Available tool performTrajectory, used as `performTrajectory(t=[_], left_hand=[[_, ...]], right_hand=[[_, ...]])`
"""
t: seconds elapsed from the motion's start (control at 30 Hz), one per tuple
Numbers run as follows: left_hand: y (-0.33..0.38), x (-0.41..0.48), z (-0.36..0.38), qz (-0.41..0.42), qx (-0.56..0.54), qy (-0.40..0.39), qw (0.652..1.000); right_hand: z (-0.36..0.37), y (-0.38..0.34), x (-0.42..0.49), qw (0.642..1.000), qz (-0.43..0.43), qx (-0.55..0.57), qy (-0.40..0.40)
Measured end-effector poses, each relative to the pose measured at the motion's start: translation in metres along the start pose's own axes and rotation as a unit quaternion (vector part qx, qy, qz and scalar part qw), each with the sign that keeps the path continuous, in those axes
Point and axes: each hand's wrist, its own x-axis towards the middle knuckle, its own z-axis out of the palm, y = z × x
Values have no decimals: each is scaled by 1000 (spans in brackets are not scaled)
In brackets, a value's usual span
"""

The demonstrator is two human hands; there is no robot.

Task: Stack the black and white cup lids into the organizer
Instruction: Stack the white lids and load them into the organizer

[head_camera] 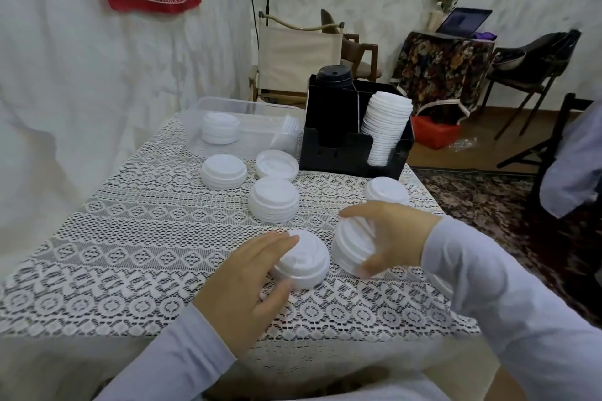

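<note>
My right hand (387, 238) grips a tilted stack of white lids (350, 246), lifted on its side near the table's front. My left hand (250, 286) rests with spread fingers on a small pile of white lids (308, 260) lying flat on the lace cloth. More white piles stand at mid-table (273, 200), further left (223, 171), and at the right (386, 190); one lid lies upside down (277, 164). The black organizer (338, 156) at the back holds a tall white stack (384, 127) in its right slot and a black stack (334, 78) in its left slot.
A clear plastic bin (234, 111) with several white lids (221, 128) sits at the back left beside the organizer. The table's right edge runs close to my right sleeve. Chairs, a red box on the floor and a cloth-covered side table stand beyond.
</note>
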Motion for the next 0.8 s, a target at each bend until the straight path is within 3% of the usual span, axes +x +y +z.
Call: performTrajectory(t=[0.2,0.33,0.5,0.8], left_hand=[[8,6,-6,-74,-63,13,995],[9,7,-8,-99,-70,16,992],[10,7,-11,-195,-109,51,973],[8,8,-12,-92,-52,17,994]], right_hand=[[-6,-33,-3,992,-89,82,45],[2,-56,8,990,-128,51,21],[5,-64,17,990,-137,19,-4],[9,-70,26,984,-162,7,-70]])
